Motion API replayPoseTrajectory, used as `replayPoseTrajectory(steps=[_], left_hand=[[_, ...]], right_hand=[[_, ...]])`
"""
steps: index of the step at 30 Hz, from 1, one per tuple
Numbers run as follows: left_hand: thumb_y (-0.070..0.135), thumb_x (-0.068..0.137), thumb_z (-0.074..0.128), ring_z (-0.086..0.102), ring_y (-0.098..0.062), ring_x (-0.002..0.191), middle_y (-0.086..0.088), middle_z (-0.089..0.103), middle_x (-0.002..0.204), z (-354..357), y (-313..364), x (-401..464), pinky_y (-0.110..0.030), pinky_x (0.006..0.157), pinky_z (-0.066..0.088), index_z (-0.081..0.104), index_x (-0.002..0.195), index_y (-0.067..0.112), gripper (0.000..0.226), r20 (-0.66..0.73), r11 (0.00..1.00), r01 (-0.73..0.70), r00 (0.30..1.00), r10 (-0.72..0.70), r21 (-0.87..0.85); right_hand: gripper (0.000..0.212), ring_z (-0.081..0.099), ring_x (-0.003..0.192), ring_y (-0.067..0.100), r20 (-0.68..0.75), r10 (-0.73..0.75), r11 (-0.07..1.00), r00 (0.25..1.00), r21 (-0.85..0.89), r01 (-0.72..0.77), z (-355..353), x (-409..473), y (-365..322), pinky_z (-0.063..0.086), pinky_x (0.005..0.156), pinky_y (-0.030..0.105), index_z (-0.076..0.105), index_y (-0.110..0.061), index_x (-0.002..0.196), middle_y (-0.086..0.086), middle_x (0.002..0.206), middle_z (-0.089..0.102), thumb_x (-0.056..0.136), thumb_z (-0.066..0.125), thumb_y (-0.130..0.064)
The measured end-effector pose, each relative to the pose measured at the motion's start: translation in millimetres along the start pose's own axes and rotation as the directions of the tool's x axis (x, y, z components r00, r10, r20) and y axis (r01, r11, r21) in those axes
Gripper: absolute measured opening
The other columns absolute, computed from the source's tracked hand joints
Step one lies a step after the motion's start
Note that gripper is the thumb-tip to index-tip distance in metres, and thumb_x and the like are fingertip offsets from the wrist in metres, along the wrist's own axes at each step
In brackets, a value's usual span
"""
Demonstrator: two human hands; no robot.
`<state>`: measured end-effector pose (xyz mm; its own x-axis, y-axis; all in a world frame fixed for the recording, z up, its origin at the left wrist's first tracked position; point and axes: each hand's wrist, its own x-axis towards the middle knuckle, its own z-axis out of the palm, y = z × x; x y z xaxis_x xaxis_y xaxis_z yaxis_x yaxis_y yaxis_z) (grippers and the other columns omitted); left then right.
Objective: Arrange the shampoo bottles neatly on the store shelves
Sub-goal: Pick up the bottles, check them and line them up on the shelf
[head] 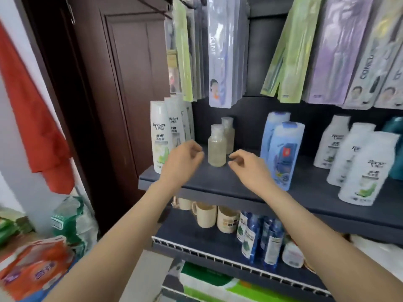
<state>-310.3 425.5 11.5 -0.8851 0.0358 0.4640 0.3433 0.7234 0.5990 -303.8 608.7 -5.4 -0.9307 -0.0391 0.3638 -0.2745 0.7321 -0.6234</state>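
Two small clear bottles stand one behind the other on the dark shelf (218, 184); the front one (217, 147) sits between my hands. My left hand (184, 160) hovers just left of it with loosely curled fingers and holds nothing. My right hand (248, 164) hovers just right of it, fingers also loosely curled and empty. A row of white shampoo bottles (160, 136) lines the shelf's left end. Two light blue bottles (283, 149) stand right of my right hand. More white bottles (362, 166) fill the right side.
Toothbrush packs (220, 51) hang above the shelf. The shelf below holds mugs (206, 215) and blue bottles (253, 234) behind a white wire rail (218, 257). A brown door (122, 83), a red cloth (32, 118) and packaged goods (35, 267) are at the left.
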Motion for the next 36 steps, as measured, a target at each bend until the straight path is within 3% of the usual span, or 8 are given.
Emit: replayPoseTrajectory(steps=[5, 10, 16, 19, 21, 27, 32, 36], left_hand=[[0.018, 0.091, 0.054, 0.06, -0.019, 0.086, -0.001, 0.062, 0.095, 3.1, -13.4, 49.4, -0.02, 0.069, 0.038, 0.059, 0.111, 0.01, 0.021, -0.036, 0.992, -0.038, 0.999, 0.034, -0.122], [0.021, 0.094, 0.053, 0.054, -0.015, 0.102, -0.007, 0.056, 0.124, 18.2, -21.5, 85.6, -0.023, 0.087, 0.039, 0.041, 0.136, 0.016, 0.044, 0.093, 0.949, 0.053, 0.995, -0.025, -0.31], [0.022, 0.095, 0.05, 0.04, -0.023, 0.132, -0.007, 0.041, 0.144, 35.8, -34.5, 115.8, -0.023, 0.098, 0.03, 0.032, 0.144, 0.024, 0.052, 0.206, 0.962, 0.03, 0.978, 0.028, -0.271], [0.025, 0.095, 0.049, 0.043, -0.022, 0.131, -0.01, 0.046, 0.14, 42.3, -39.0, 124.4, -0.035, 0.106, 0.036, 0.033, 0.142, 0.035, 0.05, 0.287, 0.945, 0.052, 0.957, 0.045, -0.322], [0.026, 0.095, 0.049, 0.054, -0.022, 0.117, -0.01, 0.056, 0.13, 47.4, -41.0, 126.3, -0.038, 0.099, 0.042, 0.038, 0.136, 0.042, 0.045, 0.314, 0.931, 0.067, 0.948, 0.053, -0.358], [0.021, 0.094, 0.048, 0.052, -0.011, 0.112, 0.003, 0.058, 0.113, 51.3, -48.2, 124.8, -0.033, 0.094, 0.046, 0.045, 0.132, 0.038, 0.041, 0.342, 0.905, 0.017, 0.929, 0.143, -0.424], [0.019, 0.091, 0.053, 0.058, -0.012, 0.107, 0.005, 0.064, 0.102, 43.8, -50.8, 120.9, -0.024, 0.075, 0.046, 0.051, 0.119, 0.033, 0.031, 0.281, 0.899, -0.07, 0.937, 0.208, -0.433], [0.032, 0.085, 0.067, 0.056, -0.009, 0.088, 0.008, 0.058, 0.094, 35.6, -44.3, 107.4, -0.007, 0.064, 0.041, 0.041, 0.131, 0.023, 0.053, 0.242, 0.914, -0.093, 0.949, 0.201, -0.395]], right_hand=[[0.032, 0.054, 0.088, 0.012, -0.057, 0.034, 0.998, 0.998, 0.053, -0.031, 13.5, 35.3, -3.8, 0.041, 0.077, 0.024, 0.051, -0.017, 0.125, 0.002, 0.107, 0.058, 0.093, 0.054, -0.021], [0.059, 0.057, 0.103, 0.02, -0.091, 0.09, 0.989, 0.992, 0.123, -0.078, 29.9, 75.3, 5.4, 0.044, 0.085, 0.028, 0.029, -0.017, 0.142, 0.008, 0.124, 0.053, 0.091, 0.058, -0.021], [0.075, 0.047, 0.124, 0.026, -0.032, 0.085, 0.984, 0.996, 0.157, -0.079, 45.8, 102.2, 15.2, 0.041, 0.099, 0.035, 0.013, -0.024, 0.15, 0.013, 0.14, 0.039, 0.09, 0.059, -0.02], [0.076, 0.042, 0.129, 0.024, -0.021, 0.061, 0.982, 0.998, 0.181, -0.056, 50.5, 111.7, 15.7, 0.038, 0.1, 0.031, 0.013, -0.026, 0.149, 0.012, 0.143, 0.039, 0.09, 0.06, -0.02], [0.076, 0.043, 0.129, 0.022, -0.046, 0.05, 0.977, 0.998, 0.212, -0.039, 52.7, 112.4, 16.8, 0.039, 0.098, 0.029, 0.016, -0.027, 0.148, 0.01, 0.141, 0.043, 0.088, 0.062, -0.018], [0.073, 0.05, 0.12, 0.019, -0.123, 0.042, 0.953, 0.991, 0.302, -0.002, 61.3, 109.2, 13.0, 0.047, 0.093, 0.031, 0.028, -0.03, 0.14, 0.006, 0.13, 0.051, 0.083, 0.068, -0.009], [0.071, 0.05, 0.113, 0.009, -0.21, 0.021, 0.95, 0.978, 0.31, 0.046, 61.3, 98.5, 4.3, 0.046, 0.091, 0.023, 0.04, -0.03, 0.133, -0.007, 0.118, 0.055, 0.076, 0.073, -0.004], [0.078, 0.054, 0.106, 0.007, -0.23, 0.027, 0.97, 0.973, 0.243, 0.031, 58.6, 79.2, -1.5, 0.045, 0.086, 0.019, 0.04, -0.034, 0.133, -0.006, 0.116, 0.057, 0.069, 0.08, -0.012]])
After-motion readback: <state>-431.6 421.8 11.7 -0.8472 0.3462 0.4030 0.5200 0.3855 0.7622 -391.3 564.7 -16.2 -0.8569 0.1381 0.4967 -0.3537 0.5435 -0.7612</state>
